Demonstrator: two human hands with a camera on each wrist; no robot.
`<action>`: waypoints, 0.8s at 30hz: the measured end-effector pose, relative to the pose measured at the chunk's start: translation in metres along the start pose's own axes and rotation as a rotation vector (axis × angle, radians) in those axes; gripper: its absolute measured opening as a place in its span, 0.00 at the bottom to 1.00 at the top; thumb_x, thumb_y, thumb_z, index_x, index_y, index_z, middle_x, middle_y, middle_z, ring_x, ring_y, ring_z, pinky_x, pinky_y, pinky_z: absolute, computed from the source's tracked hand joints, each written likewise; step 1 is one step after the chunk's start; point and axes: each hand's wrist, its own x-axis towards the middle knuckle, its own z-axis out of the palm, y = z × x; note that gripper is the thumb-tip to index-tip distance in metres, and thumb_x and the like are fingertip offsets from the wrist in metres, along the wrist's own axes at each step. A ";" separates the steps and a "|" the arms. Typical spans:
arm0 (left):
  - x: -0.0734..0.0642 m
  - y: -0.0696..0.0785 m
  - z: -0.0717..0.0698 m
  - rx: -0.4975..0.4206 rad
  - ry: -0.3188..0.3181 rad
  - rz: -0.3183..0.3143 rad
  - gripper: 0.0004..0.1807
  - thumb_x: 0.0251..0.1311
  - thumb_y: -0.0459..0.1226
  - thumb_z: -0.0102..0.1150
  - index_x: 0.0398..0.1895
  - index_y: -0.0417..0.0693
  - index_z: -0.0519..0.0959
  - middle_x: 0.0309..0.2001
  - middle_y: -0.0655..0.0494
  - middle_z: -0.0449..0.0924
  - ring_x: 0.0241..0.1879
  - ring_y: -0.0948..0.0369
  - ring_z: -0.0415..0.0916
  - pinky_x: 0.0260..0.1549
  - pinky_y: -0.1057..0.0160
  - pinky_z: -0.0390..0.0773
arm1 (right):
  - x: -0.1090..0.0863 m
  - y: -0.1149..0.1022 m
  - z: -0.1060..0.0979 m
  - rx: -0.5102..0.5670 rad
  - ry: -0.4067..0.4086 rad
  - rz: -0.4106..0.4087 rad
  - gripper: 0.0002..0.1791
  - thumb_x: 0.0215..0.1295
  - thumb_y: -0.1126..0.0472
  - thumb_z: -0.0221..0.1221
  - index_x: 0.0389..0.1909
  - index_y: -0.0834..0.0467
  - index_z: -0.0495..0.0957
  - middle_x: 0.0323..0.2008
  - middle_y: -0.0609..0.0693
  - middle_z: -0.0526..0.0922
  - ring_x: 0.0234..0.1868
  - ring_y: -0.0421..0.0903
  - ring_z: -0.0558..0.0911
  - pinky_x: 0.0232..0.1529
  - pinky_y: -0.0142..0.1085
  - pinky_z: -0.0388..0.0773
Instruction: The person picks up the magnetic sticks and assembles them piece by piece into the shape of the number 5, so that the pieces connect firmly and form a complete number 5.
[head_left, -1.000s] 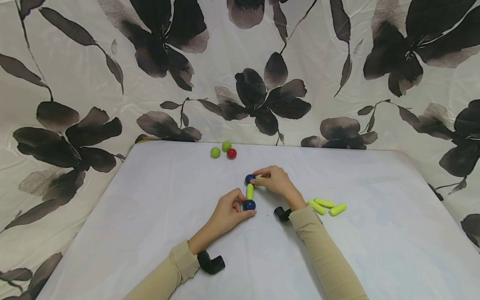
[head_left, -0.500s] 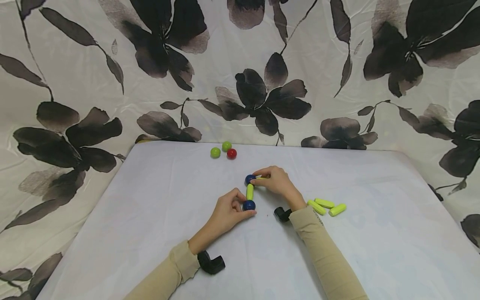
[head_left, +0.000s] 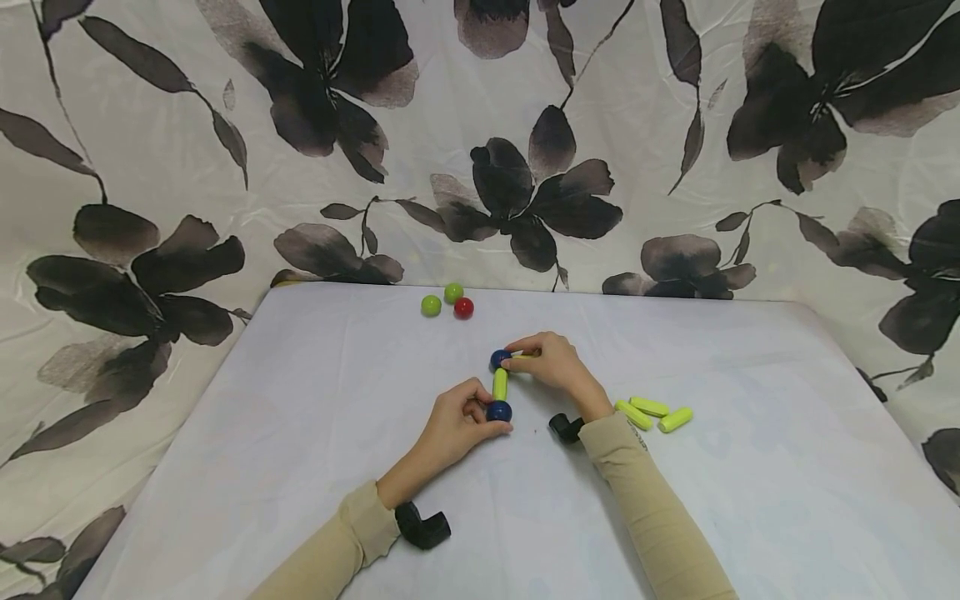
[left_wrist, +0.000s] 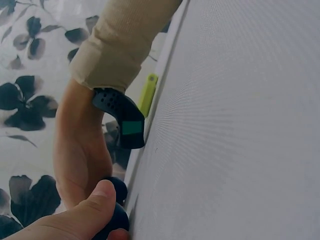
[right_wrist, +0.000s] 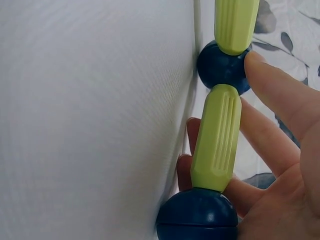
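In the head view, my left hand pinches the near dark blue ball between thumb and fingers. A yellow-green ribbed stick runs from it to a second blue ball. My right hand pinches that far ball. The right wrist view shows the right thumb on this blue ball, with fingers behind a second stick. This stick leads to a third blue ball, which the right hand hides in the head view. In the left wrist view, the left thumb presses a blue ball.
Two light green balls and a red ball lie near the table's back edge. Several loose yellow-green sticks lie beside the right forearm. Black wrist devices sit at both cuffs. Floral cloth hangs behind the white table.
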 end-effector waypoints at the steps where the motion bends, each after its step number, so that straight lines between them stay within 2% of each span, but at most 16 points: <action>1: 0.000 0.000 0.000 0.004 -0.001 0.003 0.20 0.46 0.35 0.79 0.39 0.47 0.77 0.28 0.58 0.79 0.20 0.68 0.71 0.22 0.70 0.70 | 0.000 0.000 0.000 0.001 -0.001 -0.005 0.19 0.61 0.49 0.68 0.50 0.53 0.86 0.40 0.53 0.82 0.33 0.46 0.74 0.32 0.35 0.68; 5: -0.001 0.000 0.001 0.009 -0.006 0.036 0.22 0.47 0.35 0.79 0.45 0.48 0.80 0.37 0.56 0.79 0.21 0.67 0.73 0.24 0.69 0.73 | -0.001 0.001 -0.004 0.008 -0.001 -0.043 0.20 0.61 0.50 0.68 0.51 0.55 0.85 0.40 0.54 0.83 0.34 0.46 0.77 0.32 0.35 0.72; 10: -0.002 0.000 0.001 -0.001 -0.020 0.064 0.20 0.48 0.35 0.78 0.45 0.46 0.83 0.36 0.56 0.76 0.23 0.66 0.71 0.24 0.68 0.72 | -0.008 0.003 -0.020 0.003 0.034 -0.072 0.22 0.64 0.51 0.66 0.54 0.59 0.83 0.41 0.55 0.84 0.39 0.49 0.79 0.34 0.37 0.74; 18: 0.003 0.000 -0.003 0.012 -0.037 0.053 0.20 0.48 0.38 0.78 0.45 0.49 0.84 0.37 0.57 0.78 0.23 0.66 0.69 0.23 0.69 0.70 | -0.032 0.007 -0.066 -0.072 0.118 -0.086 0.20 0.65 0.53 0.65 0.53 0.61 0.83 0.43 0.56 0.84 0.46 0.53 0.78 0.46 0.47 0.73; 24: 0.012 -0.004 -0.005 0.030 -0.056 0.033 0.20 0.47 0.40 0.79 0.45 0.49 0.84 0.37 0.59 0.78 0.20 0.65 0.64 0.19 0.69 0.65 | -0.060 0.022 -0.097 -0.138 0.198 -0.119 0.16 0.66 0.56 0.65 0.49 0.62 0.84 0.43 0.56 0.85 0.44 0.54 0.80 0.45 0.47 0.73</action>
